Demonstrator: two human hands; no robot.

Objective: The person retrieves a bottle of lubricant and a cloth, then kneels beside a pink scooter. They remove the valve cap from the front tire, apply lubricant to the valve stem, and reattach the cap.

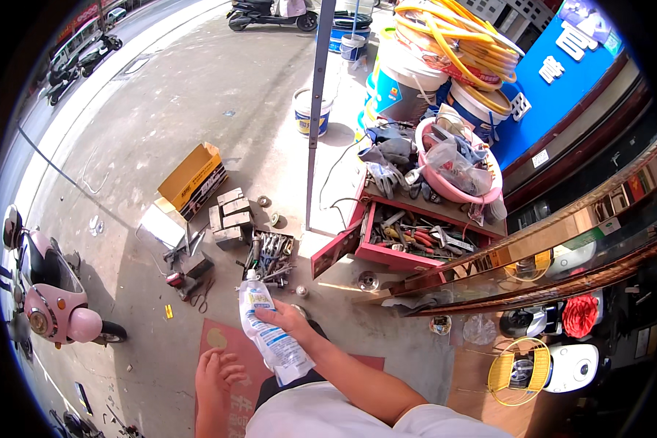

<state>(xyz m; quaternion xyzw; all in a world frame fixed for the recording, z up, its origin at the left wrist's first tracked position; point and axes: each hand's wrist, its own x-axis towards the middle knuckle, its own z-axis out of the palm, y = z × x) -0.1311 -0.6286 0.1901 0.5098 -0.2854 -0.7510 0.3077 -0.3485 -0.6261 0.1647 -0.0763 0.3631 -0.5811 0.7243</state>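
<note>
A white plastic pouch (266, 343) with blue print and a capped spout is gripped in my right hand (290, 321), held upright and slightly tilted above a red mat (215, 339). My left hand (215, 376) is lower and to the left, over the mat, with loosely bent fingers apart and nothing in them. On the concrete beyond the pouch lie a tray of hand tools (270, 252), several grey blocks (232, 215), an open yellow-and-black box (186, 179) and a pair of scissors (201, 292).
A pink scooter (57, 321) stands at left. At right are a red cabinet (387, 263) with an open tool drawer, a pink basin (460, 186) on it, buckets (401, 84) with coiled yellow hose, and a glass door (533, 277). A metal post (315, 117) rises ahead.
</note>
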